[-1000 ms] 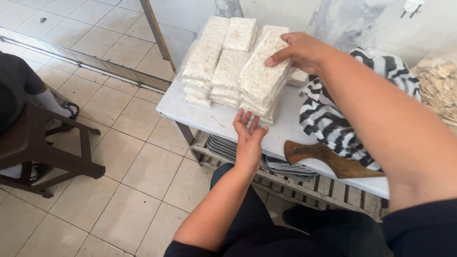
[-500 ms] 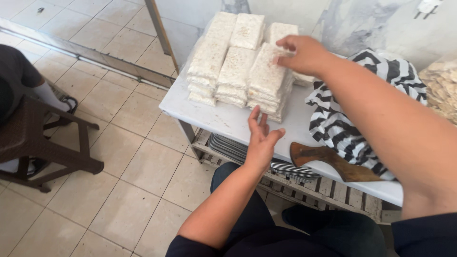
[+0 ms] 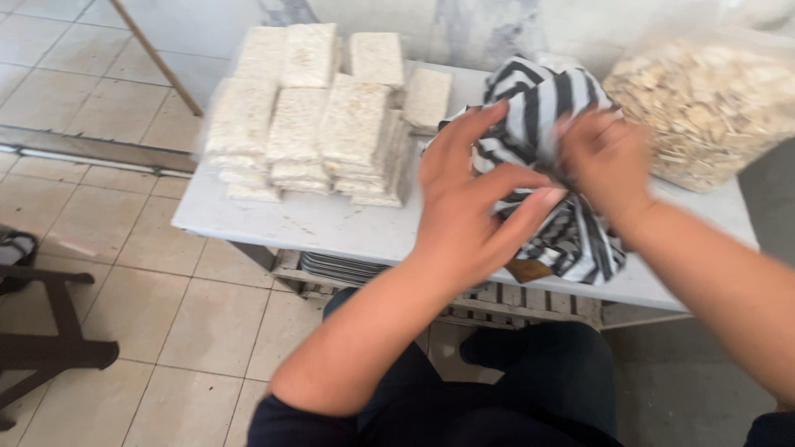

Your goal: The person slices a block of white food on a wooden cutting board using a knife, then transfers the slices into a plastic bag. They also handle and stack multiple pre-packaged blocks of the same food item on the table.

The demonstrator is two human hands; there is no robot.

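Note:
A black-and-white striped cloth [image 3: 538,108] lies bunched on the white table [image 3: 331,228]. My left hand [image 3: 472,194] rests on its left side with fingers spread. My right hand [image 3: 604,157], blurred by motion, grips the cloth from the right. A brown wooden piece [image 3: 527,270] peeks out under the cloth's lower edge. Stacks of pale flat blocks [image 3: 319,124] stand on the table to the left of my hands.
A clear bag of pale dry flakes [image 3: 712,108] sits at the table's right end. Below the table are a slatted shelf [image 3: 530,302] and stacked trays [image 3: 348,266]. A dark wooden chair [image 3: 41,331] stands on the tiled floor at left.
My right hand left the stacked blocks and moved right onto the striped cloth. My left hand rose from the table's front edge to the cloth. The view shifted right.

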